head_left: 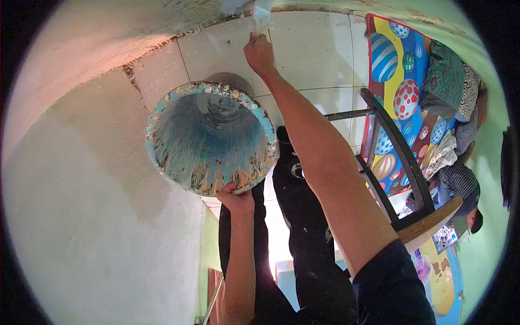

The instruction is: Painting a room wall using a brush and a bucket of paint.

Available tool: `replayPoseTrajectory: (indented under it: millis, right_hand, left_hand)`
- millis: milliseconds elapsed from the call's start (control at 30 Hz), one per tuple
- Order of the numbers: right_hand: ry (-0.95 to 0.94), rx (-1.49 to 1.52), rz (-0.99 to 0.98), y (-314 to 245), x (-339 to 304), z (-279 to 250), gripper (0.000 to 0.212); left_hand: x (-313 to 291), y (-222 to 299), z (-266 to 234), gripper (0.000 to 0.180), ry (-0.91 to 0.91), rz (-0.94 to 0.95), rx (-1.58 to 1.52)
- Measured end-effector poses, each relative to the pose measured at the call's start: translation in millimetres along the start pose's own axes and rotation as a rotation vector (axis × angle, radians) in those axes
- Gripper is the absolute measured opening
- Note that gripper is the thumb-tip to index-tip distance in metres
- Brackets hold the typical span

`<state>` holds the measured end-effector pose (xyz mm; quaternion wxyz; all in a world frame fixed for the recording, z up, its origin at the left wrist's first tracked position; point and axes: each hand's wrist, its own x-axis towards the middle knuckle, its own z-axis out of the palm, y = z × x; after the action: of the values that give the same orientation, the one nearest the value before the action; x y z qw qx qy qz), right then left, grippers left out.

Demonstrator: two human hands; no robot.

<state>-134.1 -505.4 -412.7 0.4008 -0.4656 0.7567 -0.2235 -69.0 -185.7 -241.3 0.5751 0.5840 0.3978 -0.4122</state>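
Observation:
My left hand (237, 201) grips the near rim of a big bucket (208, 141), its thumb over the edge. Old paint in turquoise, white and orange crusts the rim, and blue-grey streaks coat the inside. The bucket tilts toward me, showing a little greyish wet paint at its bottom. My right arm stretches far forward, and my right hand (261, 55) is closed around a paintbrush (261, 21). Its pale bluish head is blurred, up by the low part of the green wall (319, 6); I cannot tell whether it touches.
Pale tiles (314, 49) cover the floor. A dark wooden chair (403, 146) stands right of my arm, beside a colourful ball-patterned mat (390, 70) with cushions (444, 81). Farther right sits a person (460, 181) in a striped top near a lit screen (445, 237). A pale wall (97, 189) rises at left.

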Motion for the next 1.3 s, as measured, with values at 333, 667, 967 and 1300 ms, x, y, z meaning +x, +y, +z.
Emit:
replayPoseTrajectory:
  millis: [333, 667, 967, 1300]
  right_hand:
    - [-0.126, -0.181, 0.162, 38, -15, -39, 0.037]
    - [-0.009, -0.043, 0.085, -3, 35, -53, 0.040]
    - [0.226, 0.044, -0.130, -11, -46, -86, 0.024]
    - [0.192, -0.018, -0.054, -14, -23, -53, 0.031]
  left_hand:
    - [-14, -4, 14, 0.054, -0.022, 0.074, 0.070]
    - [-15, -10, 20, 0.056, -0.030, 0.064, 0.061]
    - [-19, -8, 19, 0.054, -0.019, 0.067, 0.059]
    - [-14, -8, 11, 0.037, -0.072, 0.078, 0.055]
